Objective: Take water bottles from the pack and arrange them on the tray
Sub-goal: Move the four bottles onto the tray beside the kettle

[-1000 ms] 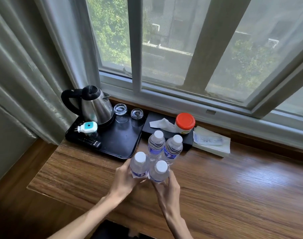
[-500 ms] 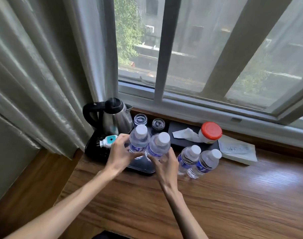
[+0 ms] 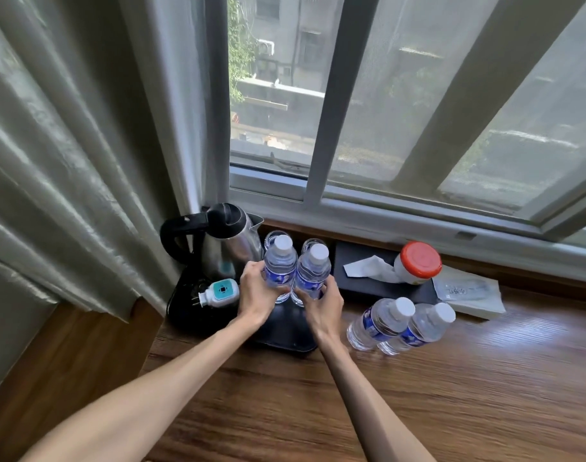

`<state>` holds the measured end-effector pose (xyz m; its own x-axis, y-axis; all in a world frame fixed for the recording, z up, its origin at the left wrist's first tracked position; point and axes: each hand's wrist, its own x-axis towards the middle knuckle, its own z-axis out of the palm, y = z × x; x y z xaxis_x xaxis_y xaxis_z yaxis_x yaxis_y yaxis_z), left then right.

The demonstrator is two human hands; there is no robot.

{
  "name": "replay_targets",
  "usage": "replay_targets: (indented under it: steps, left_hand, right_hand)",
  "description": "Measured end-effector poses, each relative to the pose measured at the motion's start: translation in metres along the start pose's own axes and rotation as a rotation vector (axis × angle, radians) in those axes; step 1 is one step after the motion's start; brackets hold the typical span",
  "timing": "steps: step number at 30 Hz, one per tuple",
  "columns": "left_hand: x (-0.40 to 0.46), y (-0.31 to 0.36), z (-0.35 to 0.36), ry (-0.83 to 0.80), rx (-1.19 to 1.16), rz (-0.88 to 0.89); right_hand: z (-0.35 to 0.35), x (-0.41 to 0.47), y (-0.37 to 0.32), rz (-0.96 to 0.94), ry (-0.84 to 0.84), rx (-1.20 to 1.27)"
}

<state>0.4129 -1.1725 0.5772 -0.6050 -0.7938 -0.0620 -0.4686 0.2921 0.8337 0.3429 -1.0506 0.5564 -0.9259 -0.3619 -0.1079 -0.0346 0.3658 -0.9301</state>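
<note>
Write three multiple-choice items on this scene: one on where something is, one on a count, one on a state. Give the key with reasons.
1. Where do the two bottles not in hand stand?
A. on the wooden table, right of the tray
B. on the windowsill
C. inside the kettle

2. How many water bottles show?
A. two
B. four
C. six

3. What is the left hand doing?
A. resting flat on the table
B. gripping a bottle over the tray
C. holding the kettle handle

Key:
1 A: both free bottles stand on the wooden table, right of the tray.
2 B: two held, two free.
3 B: the left hand wraps a bottle; the right hand holds its neighbour.
</note>
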Motion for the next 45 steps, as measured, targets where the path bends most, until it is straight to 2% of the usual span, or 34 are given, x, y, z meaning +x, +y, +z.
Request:
replay_targets:
  steps: [3, 15, 21, 24, 27, 29, 32, 34, 39, 41, 45]
  left_hand:
    - [0.003, 0.002, 0.002, -0.006, 0.007, 0.032]
    - [-0.001, -0.015, 0.015, 0.018, -0.128, -0.059]
    - [-0.017, -0.002, 0.011, -0.038, -0.089, -0.125]
    - [-0.044, -0.002, 0.010, -0.081, -0.041, -0.173]
    - [-0.079, -0.003, 0.018, -0.099, -0.035, -0.140]
    - [-0.097, -0.003, 0.028, -0.165, -0.043, -0.113]
    - [-0.112, 0.007, 0.049, -0.307, -0.014, -0.060]
    - [-0.117, 0.019, 0.064, -0.378, -0.004, -0.014]
    - [-0.121, 0.053, 0.095, -0.418, -0.017, 0.105]
    - [-0.122, 0.062, 0.103, -0.413, -0.040, 0.127]
    - [-0.124, 0.069, 0.119, -0.342, -0.069, 0.092]
  right_hand:
    - [0.004, 0.002, 0.002, 0.008, 0.022, -0.012]
    - [0.013, -0.001, 0.004, 0.008, 0.060, -0.010]
    - [0.007, -0.011, 0.003, 0.037, 0.016, 0.041]
    - [-0.004, -0.028, 0.004, 0.071, -0.059, 0.082]
    - [-0.023, -0.052, 0.011, 0.083, -0.116, 0.045]
    - [-0.043, -0.069, 0.022, 0.090, -0.123, 0.019]
    - [-0.083, -0.088, 0.040, 0.110, -0.054, -0.046]
    - [-0.110, -0.092, 0.046, 0.150, 0.049, -0.030]
    - [-0.156, -0.083, 0.047, 0.197, 0.337, -0.002]
    - [-0.169, -0.075, 0.051, 0.167, 0.347, -0.040]
    - [-0.184, -0.051, 0.061, 0.125, 0.177, -0.125]
